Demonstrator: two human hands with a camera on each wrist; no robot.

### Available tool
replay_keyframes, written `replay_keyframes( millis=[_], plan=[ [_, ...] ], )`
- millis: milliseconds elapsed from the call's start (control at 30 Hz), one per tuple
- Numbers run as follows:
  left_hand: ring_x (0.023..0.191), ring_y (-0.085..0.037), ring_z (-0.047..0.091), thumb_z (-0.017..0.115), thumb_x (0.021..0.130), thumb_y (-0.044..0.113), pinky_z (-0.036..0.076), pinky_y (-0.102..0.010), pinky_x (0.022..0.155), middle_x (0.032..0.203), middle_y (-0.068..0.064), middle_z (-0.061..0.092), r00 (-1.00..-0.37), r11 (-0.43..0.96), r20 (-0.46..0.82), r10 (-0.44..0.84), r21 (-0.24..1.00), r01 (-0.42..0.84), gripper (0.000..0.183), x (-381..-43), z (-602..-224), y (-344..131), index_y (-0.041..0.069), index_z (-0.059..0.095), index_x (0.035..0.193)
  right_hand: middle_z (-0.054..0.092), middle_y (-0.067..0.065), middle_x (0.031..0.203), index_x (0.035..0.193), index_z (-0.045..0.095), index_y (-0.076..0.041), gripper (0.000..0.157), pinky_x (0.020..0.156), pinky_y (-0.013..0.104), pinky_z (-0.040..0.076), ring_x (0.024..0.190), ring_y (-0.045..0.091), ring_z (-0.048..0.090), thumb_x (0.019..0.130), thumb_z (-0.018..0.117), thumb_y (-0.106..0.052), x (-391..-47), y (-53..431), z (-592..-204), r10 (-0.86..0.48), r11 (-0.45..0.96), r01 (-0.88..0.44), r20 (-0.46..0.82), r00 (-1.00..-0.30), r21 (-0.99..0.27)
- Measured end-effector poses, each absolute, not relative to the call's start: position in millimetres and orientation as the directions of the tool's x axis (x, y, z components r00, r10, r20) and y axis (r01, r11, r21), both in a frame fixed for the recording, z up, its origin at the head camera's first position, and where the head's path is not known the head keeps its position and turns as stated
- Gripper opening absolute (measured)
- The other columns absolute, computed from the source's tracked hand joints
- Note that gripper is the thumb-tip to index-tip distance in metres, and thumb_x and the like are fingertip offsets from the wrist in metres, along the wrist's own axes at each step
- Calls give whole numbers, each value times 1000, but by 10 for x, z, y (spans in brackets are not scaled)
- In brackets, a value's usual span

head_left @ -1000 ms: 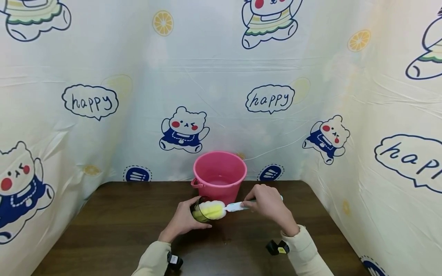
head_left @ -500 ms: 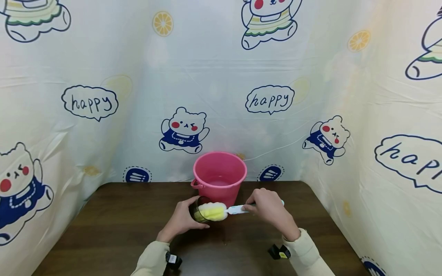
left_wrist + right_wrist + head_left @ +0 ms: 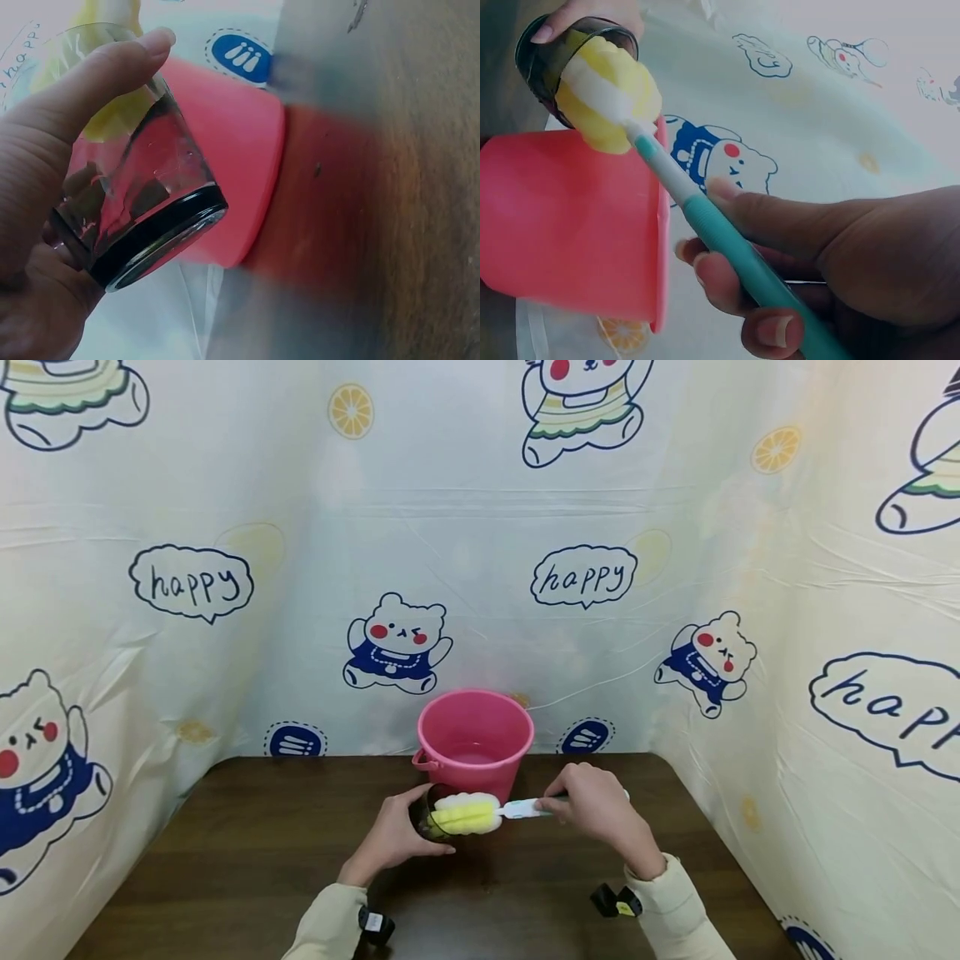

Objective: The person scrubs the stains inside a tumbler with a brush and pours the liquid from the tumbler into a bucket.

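Note:
My left hand (image 3: 396, 828) grips a dark see-through glass (image 3: 150, 202) tilted on its side, its mouth facing right. In the left wrist view the thumb lies along the glass wall, near its rim. My right hand (image 3: 592, 802) pinches the teal and white handle (image 3: 720, 229) of a sponge bottle brush. The yellow and white sponge head (image 3: 611, 94) sits partly inside the glass's mouth, with much of it sticking out. Both hands are above the table, just in front of the pink bucket (image 3: 480, 768).
The pink bucket stands at the back middle of the dark wooden table (image 3: 247, 860), its handle lug on the left side. A printed curtain (image 3: 480, 527) with bears encloses the back and sides. Small wet spots show on the wood.
My right hand has moved slightly right, drawing the brush head farther out of the glass. My left hand and the glass have stayed almost in place.

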State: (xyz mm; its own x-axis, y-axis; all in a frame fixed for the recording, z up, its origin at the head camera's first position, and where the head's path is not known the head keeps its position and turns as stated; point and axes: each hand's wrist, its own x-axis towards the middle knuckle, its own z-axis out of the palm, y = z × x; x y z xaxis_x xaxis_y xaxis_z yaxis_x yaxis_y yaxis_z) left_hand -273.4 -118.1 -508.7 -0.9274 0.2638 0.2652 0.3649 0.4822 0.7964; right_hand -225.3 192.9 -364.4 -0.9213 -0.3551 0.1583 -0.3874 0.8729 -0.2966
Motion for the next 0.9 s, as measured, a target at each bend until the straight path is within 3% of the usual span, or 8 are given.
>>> replay_keyframes(
  millis=[267, 433, 633, 900],
  plan=[
    [114, -20, 60, 100, 59, 35, 52, -49, 99, 128, 2, 66, -921, 445, 251, 297, 817, 367, 95, -2704, -5085, -1121, 14, 58, 141, 61, -14, 58, 81, 83, -20, 13, 47, 24, 39, 51, 6, 49, 86, 82, -33, -2310, 1885, -3719, -324, 872, -382, 225, -919, -307],
    [119, -23, 60, 100, 60, 34, 51, -53, 101, 132, 0, 65, -919, 449, 256, 300, 812, 373, 95, -2692, -5108, -1106, 12, 57, 142, 62, -13, 58, 80, 83, -19, 14, 48, 26, 40, 52, 8, 48, 84, 84, -32, -2314, 1860, -3757, -289, 896, -340, 204, -935, -287],
    [122, -24, 60, 101, 59, 31, 50, -53, 101, 136, -1, 64, -907, 438, 278, 318, 805, 400, 94, -2706, -5161, -1099, 13, 59, 141, 69, -11, 64, 77, 83, -20, 15, 47, 26, 41, 51, 7, 49, 83, 84, -34, -2249, 1833, -3745, -351, 886, -382, 155, -923, -263],
    [121, -25, 60, 100, 60, 30, 51, -51, 100, 134, -2, 64, -918, 434, 271, 291, 817, 379, 97, -2682, -5177, -1109, 8, 56, 143, 55, -15, 53, 76, 83, -19, 16, 44, 25, 38, 48, 7, 47, 84, 84, -34, -2221, 1770, -3748, -272, 895, -330, 220, -937, -299]
  ],
)
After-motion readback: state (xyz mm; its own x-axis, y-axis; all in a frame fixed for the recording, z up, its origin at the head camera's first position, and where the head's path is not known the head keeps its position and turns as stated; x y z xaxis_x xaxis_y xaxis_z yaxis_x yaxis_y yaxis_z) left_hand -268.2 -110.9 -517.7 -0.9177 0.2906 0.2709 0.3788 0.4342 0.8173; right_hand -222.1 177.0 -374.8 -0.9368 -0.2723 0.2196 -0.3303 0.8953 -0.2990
